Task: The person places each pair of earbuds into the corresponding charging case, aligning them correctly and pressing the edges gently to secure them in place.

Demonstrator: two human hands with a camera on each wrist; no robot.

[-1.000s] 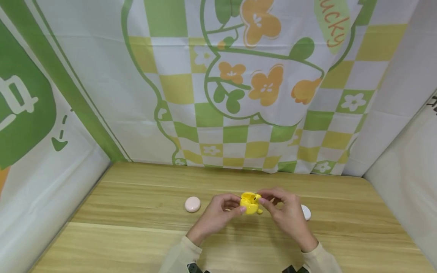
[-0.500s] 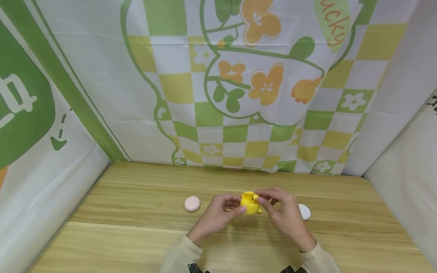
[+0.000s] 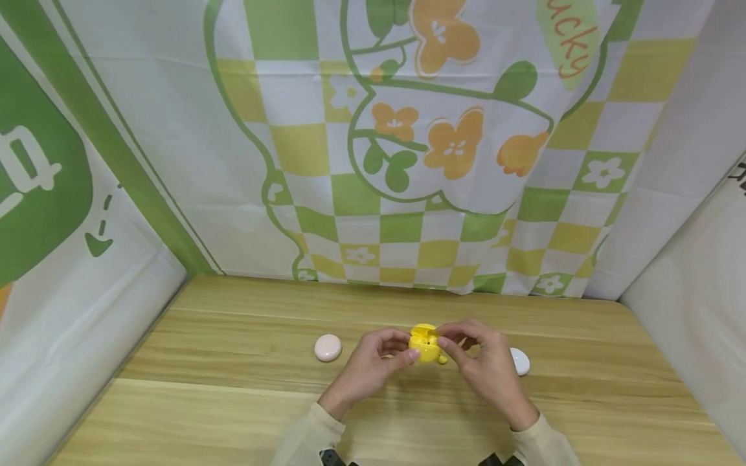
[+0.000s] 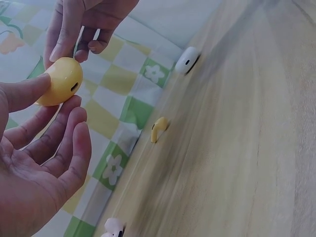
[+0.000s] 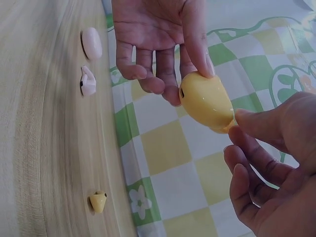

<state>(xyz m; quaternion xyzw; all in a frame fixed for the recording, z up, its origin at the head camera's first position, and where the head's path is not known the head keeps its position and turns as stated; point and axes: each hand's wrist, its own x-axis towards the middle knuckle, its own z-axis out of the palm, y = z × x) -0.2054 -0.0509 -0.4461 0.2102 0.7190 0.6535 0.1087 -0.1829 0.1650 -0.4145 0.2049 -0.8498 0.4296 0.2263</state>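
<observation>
Between the left thumb and fingertips, above the table point(image 3: 233, 388), is the yellow case point(image 3: 424, 354), its lid point(image 3: 423, 328) open; the left hand point(image 3: 374, 362) pinches it. At its mouth, the right hand point(image 3: 488, 362) seems to pinch a small earbud point(image 3: 432, 338), mostly hidden by those fingertips. If the right fingers push too hard, I think the smooth round case could turn and slip out. Below the fingers lies a loose yellow earbud point(image 4: 159, 129), which a lowered hand might knock.
</observation>
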